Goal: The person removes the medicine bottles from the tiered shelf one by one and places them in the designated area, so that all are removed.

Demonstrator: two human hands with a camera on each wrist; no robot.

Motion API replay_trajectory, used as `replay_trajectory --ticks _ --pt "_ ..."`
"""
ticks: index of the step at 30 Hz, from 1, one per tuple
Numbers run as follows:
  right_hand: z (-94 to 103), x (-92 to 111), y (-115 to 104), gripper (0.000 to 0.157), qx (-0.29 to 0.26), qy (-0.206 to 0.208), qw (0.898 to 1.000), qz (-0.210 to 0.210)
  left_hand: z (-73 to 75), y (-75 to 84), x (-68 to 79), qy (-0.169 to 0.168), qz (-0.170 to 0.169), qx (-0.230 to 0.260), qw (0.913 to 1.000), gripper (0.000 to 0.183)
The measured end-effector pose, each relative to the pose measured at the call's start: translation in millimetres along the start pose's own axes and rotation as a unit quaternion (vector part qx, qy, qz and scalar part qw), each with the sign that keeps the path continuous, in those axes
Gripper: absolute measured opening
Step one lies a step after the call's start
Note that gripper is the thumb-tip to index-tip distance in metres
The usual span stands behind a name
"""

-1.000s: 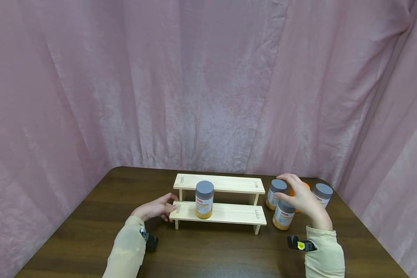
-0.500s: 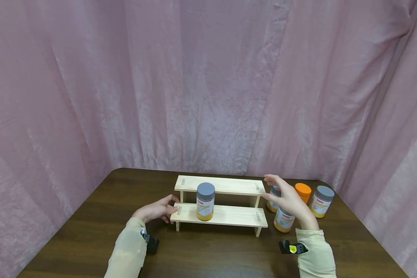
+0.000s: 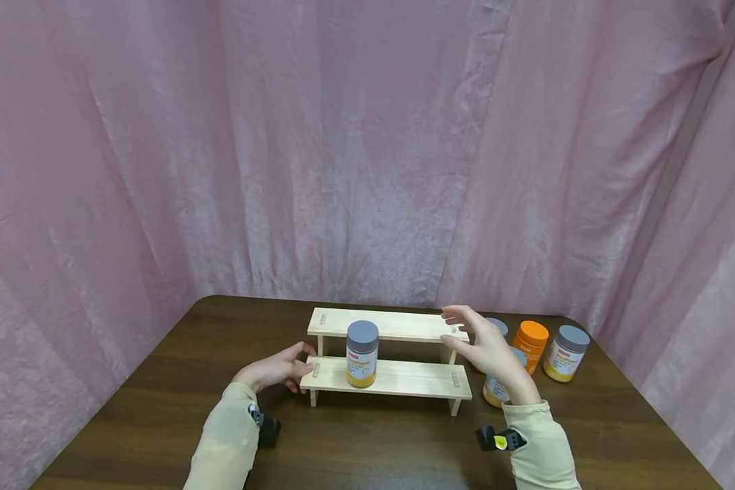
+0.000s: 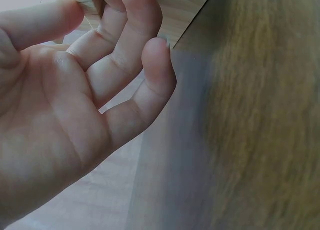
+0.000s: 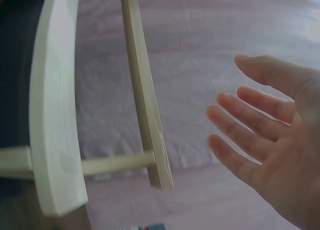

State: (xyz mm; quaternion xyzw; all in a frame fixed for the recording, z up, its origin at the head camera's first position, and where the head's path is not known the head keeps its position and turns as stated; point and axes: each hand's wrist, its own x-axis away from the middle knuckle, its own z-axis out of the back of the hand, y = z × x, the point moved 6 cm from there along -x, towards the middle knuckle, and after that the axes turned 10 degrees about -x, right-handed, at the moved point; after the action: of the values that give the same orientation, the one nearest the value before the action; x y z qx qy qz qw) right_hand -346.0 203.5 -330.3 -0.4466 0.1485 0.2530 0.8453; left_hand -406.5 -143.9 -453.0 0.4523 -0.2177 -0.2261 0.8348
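Note:
A two-tier wooden shelf [image 3: 410, 378] stands on the table. On its lower board sits an upright jar [image 3: 362, 357] with a grey lid and a white and yellow label. My left hand [image 3: 275, 371] pinches the left end of that lower board, thumb against the wood and fingers curled below; the left wrist view shows the thumb at the board's edge [image 4: 90, 3]. Near the right end of the upper tier, my right hand [image 3: 486, 347] hovers with fingers spread. In the right wrist view, nothing lies in that hand and it is apart from the shelf boards [image 5: 57, 105].
Right of the shelf stand an orange jar [image 3: 531, 344] and a grey-lidded jar [image 3: 566, 354]. Two more grey-lidded jars, a front one [image 3: 496, 391] and a back one [image 3: 499, 325], are partly hidden by my right hand. A pink curtain [image 3: 367, 150] hangs behind the table [image 3: 343, 449].
My right hand has moved left, from over the jars to the shelf's right end, uncovering the orange jar. My left hand has kept its hold on the shelf.

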Motion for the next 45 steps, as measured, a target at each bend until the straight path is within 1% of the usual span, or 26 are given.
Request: replay_trajectory --ticks 6,12,17,24,28,32,36,41,45 --pt "-17.4 -3 -11 0.043 -0.002 -0.015 1.0 0.018 0.6 -0.6 0.4 0.003 0.004 -0.003 1.0 0.038" --pt "-31.6 -5 -13 0.04 -0.004 -0.028 0.999 0.031 -0.1 0.0 1.2 0.001 0.005 -0.001 1.0 0.038" --pt "-41.7 -6 -13 0.038 -0.019 -0.036 0.998 0.039 -0.3 1.0 2.0 0.0 0.001 0.001 1.0 0.036" --pt "-55.7 -5 -14 0.038 -0.019 -0.06 0.998 0.03 -0.5 -0.3 1.5 0.0 0.003 -0.002 1.0 0.037" --pt "-61.8 -4 -16 0.039 -0.024 -0.069 0.997 0.034 -0.8 -0.4 1.1 0.0 0.006 -0.004 1.0 0.039" --pt "-68.7 -4 -19 0.042 -0.042 -0.076 0.996 0.03 -0.3 1.6 1.5 0.001 0.006 -0.003 1.0 0.039" --pt "-80.9 -6 -20 0.05 -0.068 -0.075 0.995 0.022 0.0 3.2 1.4 -0.001 0.003 -0.001 1.0 0.039" --pt "-98.1 -7 -22 0.061 -0.111 -0.059 0.992 0.012 1.5 1.0 0.0 0.004 0.006 -0.004 1.0 0.04" --pt "-107.2 -5 -22 0.064 -0.132 -0.051 0.99 0.0 0.9 0.2 0.4 0.004 0.008 -0.003 1.0 0.041"
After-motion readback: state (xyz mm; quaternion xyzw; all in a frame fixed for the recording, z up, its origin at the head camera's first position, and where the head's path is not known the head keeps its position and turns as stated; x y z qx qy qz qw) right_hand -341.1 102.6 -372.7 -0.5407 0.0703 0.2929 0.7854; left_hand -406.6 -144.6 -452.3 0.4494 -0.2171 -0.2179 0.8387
